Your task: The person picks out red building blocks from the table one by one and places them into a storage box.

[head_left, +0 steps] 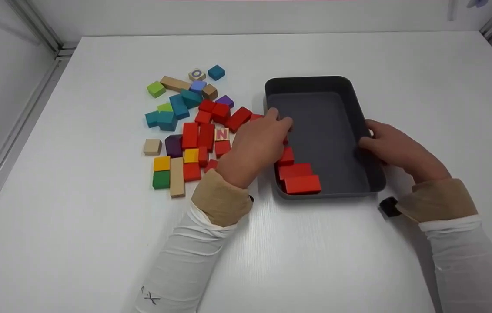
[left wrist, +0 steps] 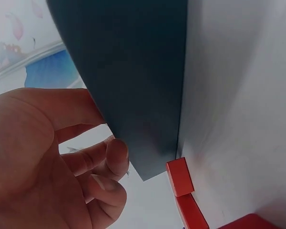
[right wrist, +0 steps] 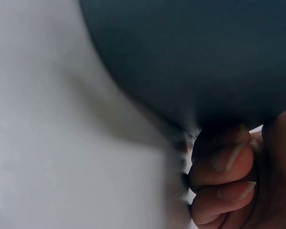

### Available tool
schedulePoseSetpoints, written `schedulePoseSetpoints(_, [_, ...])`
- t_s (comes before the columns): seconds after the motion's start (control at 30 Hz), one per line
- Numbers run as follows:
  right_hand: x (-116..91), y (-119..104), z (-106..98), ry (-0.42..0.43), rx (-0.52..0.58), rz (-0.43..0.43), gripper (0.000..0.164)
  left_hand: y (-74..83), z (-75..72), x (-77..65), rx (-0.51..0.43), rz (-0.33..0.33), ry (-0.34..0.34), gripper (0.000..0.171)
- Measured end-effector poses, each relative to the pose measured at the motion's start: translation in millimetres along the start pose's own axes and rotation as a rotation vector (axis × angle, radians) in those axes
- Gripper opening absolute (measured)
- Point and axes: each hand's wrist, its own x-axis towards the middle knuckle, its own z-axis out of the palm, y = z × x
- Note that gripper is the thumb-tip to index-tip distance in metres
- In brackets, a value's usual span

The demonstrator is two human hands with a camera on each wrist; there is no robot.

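Observation:
A dark grey rectangular tray [head_left: 315, 117] stands on the white table. My right hand [head_left: 402, 150] grips its right wall, thumb over the rim; in the right wrist view, curled fingers [right wrist: 224, 167] lie against the tray's outside. My left hand [head_left: 256, 145] is at the tray's left rim, thumb and forefinger reaching over the wall. In the left wrist view its other fingers [left wrist: 107, 186] curl outside the wall. Whether the hidden fingertips hold anything cannot be seen. Several red wooden blocks [head_left: 301, 184] lie inside the tray along its left side and near corner.
Left of the tray lies a spread of coloured blocks: red ones [head_left: 190, 134], teal ones [head_left: 167, 121], a green block [head_left: 161, 179], a long natural wood block [head_left: 177, 177] and a letter N block [head_left: 222, 134]. White walls [head_left: 246, 17] border the table's back and sides.

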Motion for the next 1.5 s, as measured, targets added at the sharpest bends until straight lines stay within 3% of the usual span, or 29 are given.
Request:
schedulePoseSetpoints(0.5, [-0.7,0.2,-0.7,-0.003,-0.001,0.0,0.057,-4.5,0.0,-0.4,-0.046,0.027,-0.101,0.057])
schedulePoseSetpoints(0.73, [0.2,-0.2,-1.0,-0.001,-0.001,0.007,0.054,-5.0,2.7,1.0,-0.059,0.019,-0.16,0.067])
schedulePoseSetpoints(1.13, [0.9,-1.6,-0.8,-0.006,-0.011,-0.002,0.056,-6.7,6.0,1.1,-0.02,0.043,-0.158,0.057])
schedulePoseSetpoints(1.5, [0.4,-0.2,0.0,0.001,-0.015,-0.002,0.052,-2.9,3.7,-3.0,-0.011,0.022,-0.157,0.06])
